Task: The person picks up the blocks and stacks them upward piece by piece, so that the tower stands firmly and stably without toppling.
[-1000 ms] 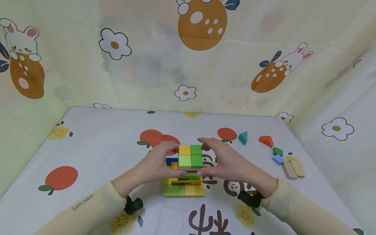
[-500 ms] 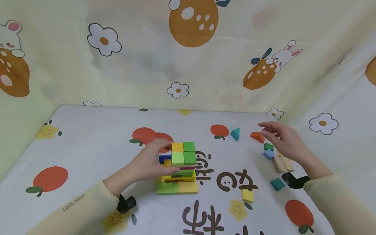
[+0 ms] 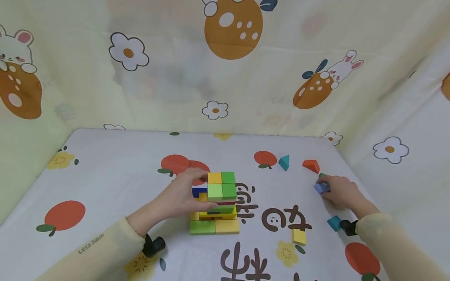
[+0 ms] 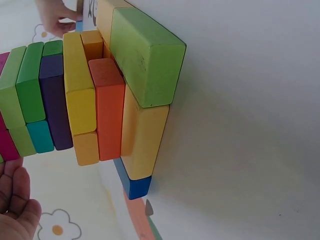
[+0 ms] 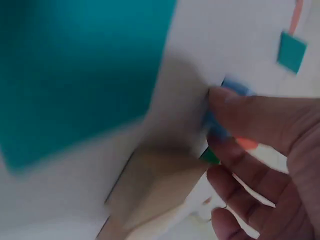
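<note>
A tower of coloured wooden blocks (image 3: 222, 191) stands in the middle of the table, layered in green, yellow, purple, orange and more. My left hand (image 3: 178, 194) holds its upper part from the left, thumb across the front and fingers round the far side. In the left wrist view its curled fingers (image 4: 17, 192) show beside the upper layers. On the right, my right hand (image 3: 340, 191) pinches a small blue block (image 3: 320, 188) between thumb and fingers, low over the table. A green block (image 5: 210, 155) sits right behind the fingers, mostly hidden in the head view.
An orange block (image 3: 311, 166) and a teal triangular block (image 3: 284, 162) lie at the back right. Plain wood blocks (image 5: 155, 185) lie under the right hand. Nearer the front are a teal block (image 3: 334, 223), beside the right wrist camera, and a yellow block (image 3: 299, 237).
My right hand has left the tower, moved right and come down onto the blue block, which it now pinches. The left hand has stayed at the tower.
</note>
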`<act>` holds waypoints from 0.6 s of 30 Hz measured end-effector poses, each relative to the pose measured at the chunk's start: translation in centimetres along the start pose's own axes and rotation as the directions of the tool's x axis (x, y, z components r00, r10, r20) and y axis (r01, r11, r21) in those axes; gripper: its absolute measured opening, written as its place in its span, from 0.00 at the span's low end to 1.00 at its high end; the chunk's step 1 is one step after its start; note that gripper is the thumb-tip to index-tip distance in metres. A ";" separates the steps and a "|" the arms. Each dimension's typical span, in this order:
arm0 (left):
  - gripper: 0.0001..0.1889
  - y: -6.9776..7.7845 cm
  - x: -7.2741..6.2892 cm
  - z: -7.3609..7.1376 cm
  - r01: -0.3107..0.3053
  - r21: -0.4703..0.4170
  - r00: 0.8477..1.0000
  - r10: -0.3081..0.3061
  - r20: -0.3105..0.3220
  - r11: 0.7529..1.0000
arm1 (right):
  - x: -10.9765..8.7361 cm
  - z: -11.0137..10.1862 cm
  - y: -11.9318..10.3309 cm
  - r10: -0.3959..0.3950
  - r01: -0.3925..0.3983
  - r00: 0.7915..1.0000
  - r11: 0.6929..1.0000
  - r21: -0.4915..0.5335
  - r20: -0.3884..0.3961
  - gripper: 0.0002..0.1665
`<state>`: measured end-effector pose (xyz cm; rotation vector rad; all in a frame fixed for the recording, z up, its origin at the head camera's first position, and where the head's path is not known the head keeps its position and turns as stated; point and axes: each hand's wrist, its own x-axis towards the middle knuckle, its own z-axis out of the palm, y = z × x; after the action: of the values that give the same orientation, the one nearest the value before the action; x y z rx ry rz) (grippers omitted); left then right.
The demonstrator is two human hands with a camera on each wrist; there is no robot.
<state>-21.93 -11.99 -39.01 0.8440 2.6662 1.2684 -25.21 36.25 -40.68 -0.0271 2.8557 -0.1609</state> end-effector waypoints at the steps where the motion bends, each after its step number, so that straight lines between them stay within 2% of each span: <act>1: 0.32 0.0 0.0 0.0 0.001 0.000 1.000 -0.001 0.000 1.000 | -0.1 0.1 -0.6 -0.011 0.011 1.000 1.000 0.016 0.003 0.28; 9: 0.32 0.1 0.0 0.0 0.008 0.023 1.000 -0.008 -0.001 1.000 | -2.0 1.1 -6.6 -0.148 0.142 0.989 0.980 0.138 0.030 0.27; 15: 0.32 0.2 0.0 0.1 0.009 0.028 1.000 -0.009 -0.001 1.000 | -2.2 1.0 -8.2 -0.143 0.141 0.990 0.982 0.128 0.008 0.20; 18: 0.32 0.2 0.0 0.0 0.005 0.033 1.000 -0.005 -0.004 0.999 | -2.1 0.1 -8.9 -0.174 0.175 0.985 0.977 0.118 -0.021 0.19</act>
<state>-21.81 -11.88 -38.83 0.8394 2.6978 1.2288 -23.14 27.43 -39.23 -0.2536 2.8462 -0.3692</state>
